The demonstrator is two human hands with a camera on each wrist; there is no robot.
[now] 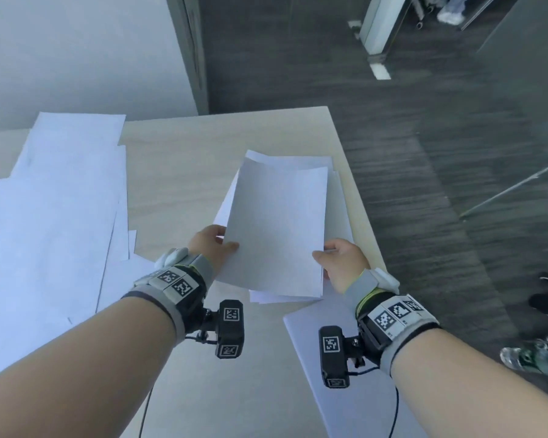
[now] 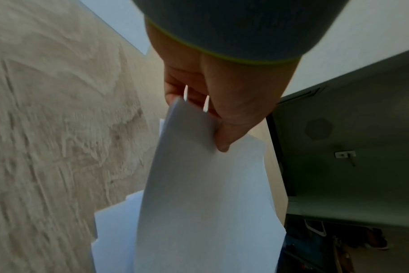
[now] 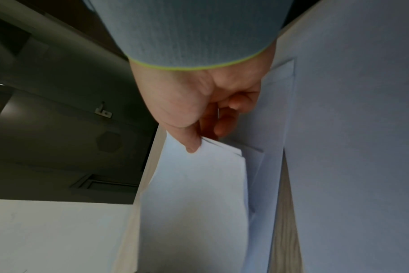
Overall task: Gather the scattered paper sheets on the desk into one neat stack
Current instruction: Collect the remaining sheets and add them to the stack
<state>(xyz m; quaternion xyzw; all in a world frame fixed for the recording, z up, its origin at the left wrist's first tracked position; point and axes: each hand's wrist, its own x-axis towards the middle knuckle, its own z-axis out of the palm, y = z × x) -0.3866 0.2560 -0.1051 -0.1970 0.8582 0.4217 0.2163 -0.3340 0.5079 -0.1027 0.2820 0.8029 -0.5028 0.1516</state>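
Both hands hold a small bundle of white sheets (image 1: 276, 222) above the light wood table (image 1: 184, 159), the left hand (image 1: 211, 245) pinching its near left edge and the right hand (image 1: 342, 263) pinching its near right corner. Beneath it lies a loose pile of sheets (image 1: 285, 297); more scattered sheets (image 1: 60, 200) overlap well apart on the left. To do this well, square the bundle's uneven edges, then lower it onto the pile with corners matched.
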